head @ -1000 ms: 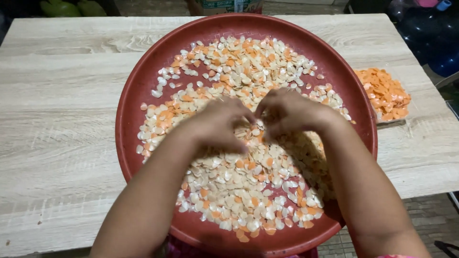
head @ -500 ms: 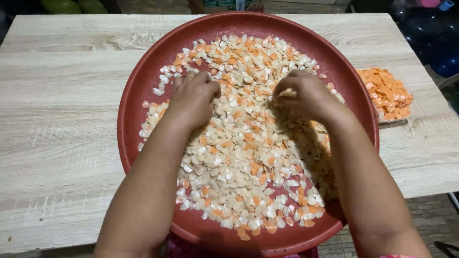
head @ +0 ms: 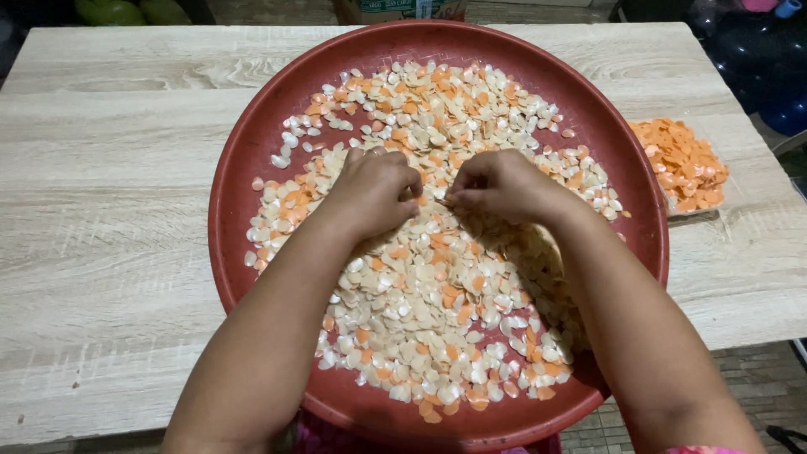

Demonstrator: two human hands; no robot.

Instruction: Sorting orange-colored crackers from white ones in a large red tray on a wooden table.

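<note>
We work over a pale table (head: 109, 210) at a red tray (head: 244, 160) of white and orange chips (head: 437, 277) — both hands, left (head: 374, 192) and right (head: 496, 185), curl loosely mid-pile, chips directly beneath, equally near, pinching unclear.

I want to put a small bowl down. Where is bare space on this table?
The table is bare left of the red tray, a wide patch out to its left edge. A narrower strip lies right of the tray, below the orange pile. The tray itself is crowded with white and orange pieces, and both hands, left and right, rest there.
</note>
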